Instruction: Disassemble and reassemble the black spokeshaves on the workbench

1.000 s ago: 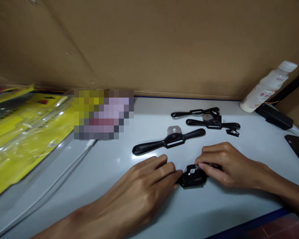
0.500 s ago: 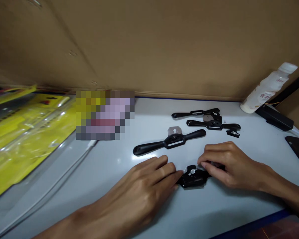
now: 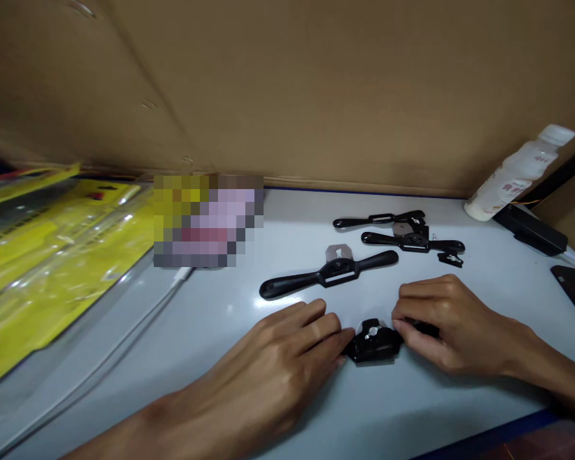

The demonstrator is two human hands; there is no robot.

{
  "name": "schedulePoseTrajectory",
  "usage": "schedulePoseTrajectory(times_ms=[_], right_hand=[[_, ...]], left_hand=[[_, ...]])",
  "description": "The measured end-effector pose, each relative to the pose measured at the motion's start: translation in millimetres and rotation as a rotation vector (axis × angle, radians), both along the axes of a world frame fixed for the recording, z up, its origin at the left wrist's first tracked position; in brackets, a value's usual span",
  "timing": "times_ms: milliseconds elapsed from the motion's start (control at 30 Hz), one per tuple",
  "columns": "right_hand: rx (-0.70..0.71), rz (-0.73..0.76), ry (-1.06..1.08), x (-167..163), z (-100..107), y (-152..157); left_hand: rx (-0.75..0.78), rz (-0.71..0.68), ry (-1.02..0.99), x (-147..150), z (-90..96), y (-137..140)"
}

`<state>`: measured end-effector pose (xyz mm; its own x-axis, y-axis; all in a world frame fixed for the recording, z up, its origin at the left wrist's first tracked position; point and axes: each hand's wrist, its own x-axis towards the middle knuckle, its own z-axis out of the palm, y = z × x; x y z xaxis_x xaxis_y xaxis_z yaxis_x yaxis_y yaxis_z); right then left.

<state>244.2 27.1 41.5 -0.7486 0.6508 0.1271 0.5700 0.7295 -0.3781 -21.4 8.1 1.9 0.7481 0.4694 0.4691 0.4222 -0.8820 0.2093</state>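
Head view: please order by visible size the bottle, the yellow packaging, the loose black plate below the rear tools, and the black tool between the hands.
1. Yellow packaging
2. Bottle
3. Black tool, judged by its uncovered part only; its full size is hidden
4. Loose black plate

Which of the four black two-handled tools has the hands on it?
The front black two-handled tool, with the left hand at its left end and right hand at its right. The other three black tools lie farther back, untouched.
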Motion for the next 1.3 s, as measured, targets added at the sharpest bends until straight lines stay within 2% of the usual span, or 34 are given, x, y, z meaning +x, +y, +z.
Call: schedulePoseTrajectory(times_ms=[433, 667, 833, 933, 1067, 1167, 1300], right_hand=[[-0.075, 0.045, 0.02, -2.8, 3.6, -2.1], [0.083, 0.019, 0.1, -5.4, -0.5, -1.1], [0.103, 0.034, 0.059, -4.5, -1.8, -2.3], [0.036, -0.002, -0.056, -2.8, 1.6, -4.0], [-0.129, 0.02, -0.191, -3.6, 4.0, -5.9], [-0.203, 0.032, -0.181, -5.6, 3.2, -6.0], [-0.22, 0.04, -0.139, -6.4, 2.4, -5.7]], left_hand=[[-0.007, 0.0, 0.011, -1.1, -1.0, 0.8], [0.009, -0.005, 0.001, -1.0, -0.5, -0.4], [0.01, -0.006, 0.018, -0.5, -1.2, -0.1], [0.018, -0.002, 0.022, -0.4, -1.3, 0.6], [0.021, 0.006, 0.027, -0.6, -1.0, 1.0], [0.024, -0.002, 0.027, -0.3, -0.2, 0.9], [0.019, -0.007, 0.024, 0.0, 1.1, 1.0]])
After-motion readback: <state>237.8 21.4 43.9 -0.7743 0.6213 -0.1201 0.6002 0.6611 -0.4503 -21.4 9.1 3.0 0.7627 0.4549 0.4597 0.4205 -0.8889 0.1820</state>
